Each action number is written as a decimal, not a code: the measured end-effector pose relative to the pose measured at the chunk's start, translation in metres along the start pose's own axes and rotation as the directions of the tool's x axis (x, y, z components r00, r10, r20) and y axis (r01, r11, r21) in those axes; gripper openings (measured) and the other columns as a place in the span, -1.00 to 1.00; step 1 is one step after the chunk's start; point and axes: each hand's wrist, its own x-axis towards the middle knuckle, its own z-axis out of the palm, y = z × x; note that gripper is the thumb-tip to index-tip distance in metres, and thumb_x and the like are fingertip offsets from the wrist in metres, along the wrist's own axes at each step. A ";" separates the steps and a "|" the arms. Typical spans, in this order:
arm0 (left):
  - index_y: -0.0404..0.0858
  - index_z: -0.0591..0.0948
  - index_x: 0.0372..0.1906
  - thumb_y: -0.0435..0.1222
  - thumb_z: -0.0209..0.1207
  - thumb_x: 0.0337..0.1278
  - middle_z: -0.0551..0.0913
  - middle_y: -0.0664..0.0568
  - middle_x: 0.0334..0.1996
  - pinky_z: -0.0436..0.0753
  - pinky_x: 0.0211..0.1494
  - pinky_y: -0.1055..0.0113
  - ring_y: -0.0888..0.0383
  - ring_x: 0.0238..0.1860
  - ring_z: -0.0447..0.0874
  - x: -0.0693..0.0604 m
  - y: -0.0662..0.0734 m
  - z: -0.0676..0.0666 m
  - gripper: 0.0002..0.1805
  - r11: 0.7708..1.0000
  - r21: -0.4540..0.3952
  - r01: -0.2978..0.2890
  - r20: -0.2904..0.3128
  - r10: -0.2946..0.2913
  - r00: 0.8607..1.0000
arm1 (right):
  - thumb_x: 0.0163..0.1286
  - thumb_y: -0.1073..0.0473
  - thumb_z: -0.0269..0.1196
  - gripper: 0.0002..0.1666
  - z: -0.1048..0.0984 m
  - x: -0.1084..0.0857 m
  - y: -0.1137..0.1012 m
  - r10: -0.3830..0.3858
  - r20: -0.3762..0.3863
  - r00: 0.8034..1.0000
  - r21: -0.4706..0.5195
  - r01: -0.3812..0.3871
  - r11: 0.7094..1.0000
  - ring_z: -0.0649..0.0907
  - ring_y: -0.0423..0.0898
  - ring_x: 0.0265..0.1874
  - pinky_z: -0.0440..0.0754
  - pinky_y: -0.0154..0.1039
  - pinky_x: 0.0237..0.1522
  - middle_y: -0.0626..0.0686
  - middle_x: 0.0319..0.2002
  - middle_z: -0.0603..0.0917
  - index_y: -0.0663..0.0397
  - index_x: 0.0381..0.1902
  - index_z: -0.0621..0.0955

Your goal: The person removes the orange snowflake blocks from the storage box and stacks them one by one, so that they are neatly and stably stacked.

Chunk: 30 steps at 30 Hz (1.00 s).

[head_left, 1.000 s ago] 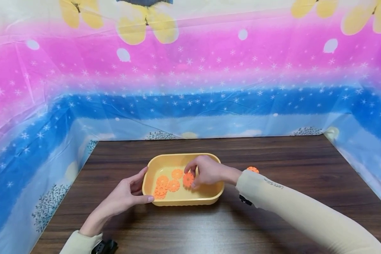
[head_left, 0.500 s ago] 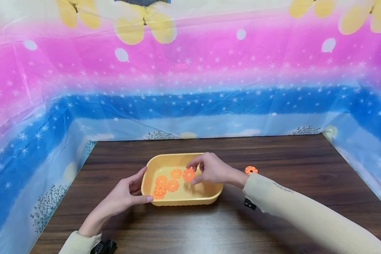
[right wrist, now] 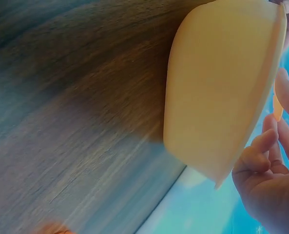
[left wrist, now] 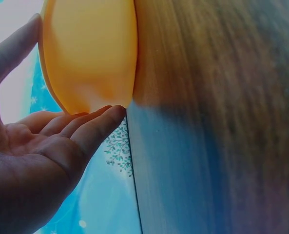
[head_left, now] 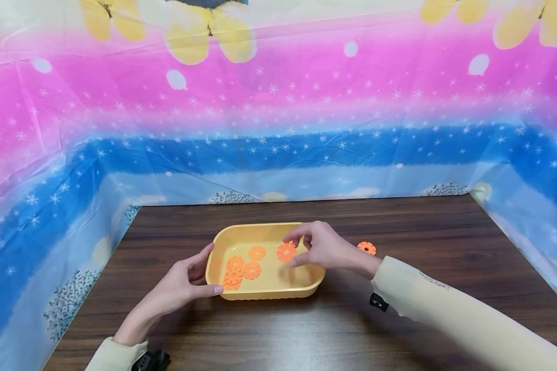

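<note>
A yellow bin rests on the dark wooden table. My left hand holds its left end, thumb on the near rim; in the left wrist view that hand has its fingers against the bin. My right hand pinches an orange notched disc above the bin's right part. The right wrist view has the disc at the fingertips of that hand, beyond the bin wall. Several orange discs lie inside the bin, mostly toward the left, some overlapping.
Another orange disc lies on the table right of the bin, beyond my right forearm. A printed pink and blue cloth hangs behind the table and along its sides.
My right hand has moved right and slightly up with the disc, away from the discs in the bin. The loose disc on the table has come fully out from behind the sleeve.
</note>
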 end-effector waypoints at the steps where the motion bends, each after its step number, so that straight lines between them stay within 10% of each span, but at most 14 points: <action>1: -0.33 0.05 0.67 -0.35 0.50 0.15 0.09 -0.31 0.62 0.64 0.28 0.17 -0.24 0.53 0.25 0.000 0.000 0.000 0.12 1.000 0.000 0.001 0.000 -0.001 1.000 | 0.15 0.14 0.63 -0.51 -0.001 -0.002 0.001 0.000 -0.006 1.000 -0.002 0.000 1.000 0.44 -0.15 -0.55 0.43 -0.31 -0.44 -0.14 -0.20 0.68 -0.08 0.06 0.77; 30: -0.32 0.04 0.68 -0.32 0.51 0.13 0.07 -0.29 0.63 0.64 0.27 0.19 -0.24 0.53 0.24 0.001 -0.001 0.000 0.14 0.999 0.034 0.024 -0.010 -0.024 1.000 | 0.11 0.16 0.65 -0.47 -0.061 -0.069 0.065 0.122 -0.197 0.973 -0.001 -0.124 0.992 0.51 -0.01 -0.39 0.46 -0.28 -0.42 -0.02 -0.26 0.66 -0.11 0.07 0.78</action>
